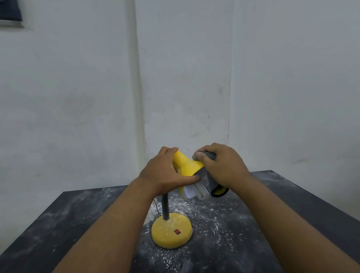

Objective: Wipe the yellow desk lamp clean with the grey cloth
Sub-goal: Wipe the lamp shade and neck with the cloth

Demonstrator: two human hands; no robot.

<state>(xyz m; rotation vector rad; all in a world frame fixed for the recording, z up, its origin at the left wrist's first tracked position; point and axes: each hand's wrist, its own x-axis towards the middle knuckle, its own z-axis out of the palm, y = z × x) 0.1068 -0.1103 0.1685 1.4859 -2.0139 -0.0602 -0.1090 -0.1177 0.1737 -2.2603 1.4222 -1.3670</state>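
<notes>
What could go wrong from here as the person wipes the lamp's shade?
1. The bare bulb sticks out of the yellow shade right beside the grey cloth under the right hand; a hard swipe might knock or crack it.
2. The left hand grips only the shade, so pressure could bend the neck or tip the base.
3. White powder on the table could soil the cloth again.

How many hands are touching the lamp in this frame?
2. The left hand grips the narrow back of the lamp's shade; the right hand presses the grey cloth against the shade's wider end. No other hands show.
</notes>
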